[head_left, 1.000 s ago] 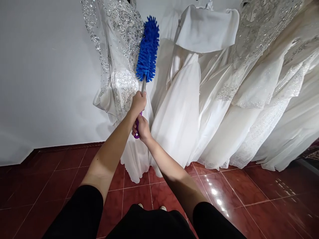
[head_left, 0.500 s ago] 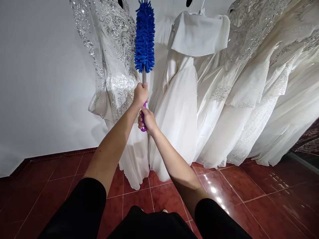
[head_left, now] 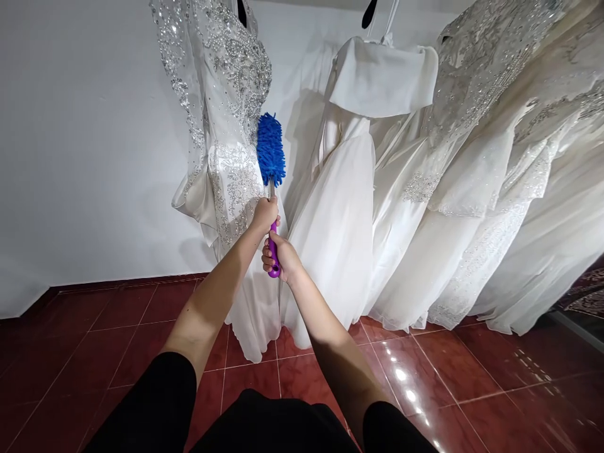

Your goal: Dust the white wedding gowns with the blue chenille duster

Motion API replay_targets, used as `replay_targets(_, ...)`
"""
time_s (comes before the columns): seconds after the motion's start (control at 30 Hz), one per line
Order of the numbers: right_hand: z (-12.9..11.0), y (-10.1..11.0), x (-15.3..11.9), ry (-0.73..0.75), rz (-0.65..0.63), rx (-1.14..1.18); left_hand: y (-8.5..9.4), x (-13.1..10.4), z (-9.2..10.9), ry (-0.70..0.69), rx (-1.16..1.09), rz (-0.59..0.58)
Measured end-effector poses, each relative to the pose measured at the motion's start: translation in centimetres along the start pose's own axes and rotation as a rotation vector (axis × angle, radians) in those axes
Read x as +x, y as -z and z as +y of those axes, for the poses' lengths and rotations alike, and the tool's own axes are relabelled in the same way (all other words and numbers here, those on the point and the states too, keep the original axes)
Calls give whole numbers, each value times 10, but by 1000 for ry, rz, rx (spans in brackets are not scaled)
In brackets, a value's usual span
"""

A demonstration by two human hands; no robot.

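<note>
Left hand (head_left: pixel 265 215) and right hand (head_left: pixel 286 258) wrap the chenille duster (head_left: pixel 270 151) tightly beside the beaded gown (head_left: pixel 238 72), apparently mid-work, amount left unclear.

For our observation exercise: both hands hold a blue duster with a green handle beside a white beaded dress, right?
The duster has a purple handle, not a green one, as the head view shows. The left hand and right hand do hold it beside that dress.

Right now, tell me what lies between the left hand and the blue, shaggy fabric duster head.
In the head view, a short stretch of slim, silvery metal-looking shaft shows between the left hand and the blue duster head.
</note>
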State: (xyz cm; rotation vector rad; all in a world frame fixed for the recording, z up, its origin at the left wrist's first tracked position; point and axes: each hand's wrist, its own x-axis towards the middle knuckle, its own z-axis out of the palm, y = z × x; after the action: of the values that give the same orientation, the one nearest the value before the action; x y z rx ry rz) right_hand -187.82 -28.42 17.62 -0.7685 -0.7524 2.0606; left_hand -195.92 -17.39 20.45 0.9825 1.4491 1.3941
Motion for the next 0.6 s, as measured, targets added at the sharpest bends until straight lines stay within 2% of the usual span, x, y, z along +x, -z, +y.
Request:
replay_targets(0.17, -3, -23, -39, 29, -52, 89, 2, -38, 30, -37, -27, -109)
replay_targets(0.3, 0, -49, -56, 21, -141, 117, 24, -58, 51, -105, 44, -96)
replay_targets(0.47, 4, -74, -61, -11, -259, 163, 58, -65, 63, -160, 117, -34)
replay_targets(0.6, 9, -75, -52, -39, -274, 216, 66, -58, 56, -117, 132, -50)
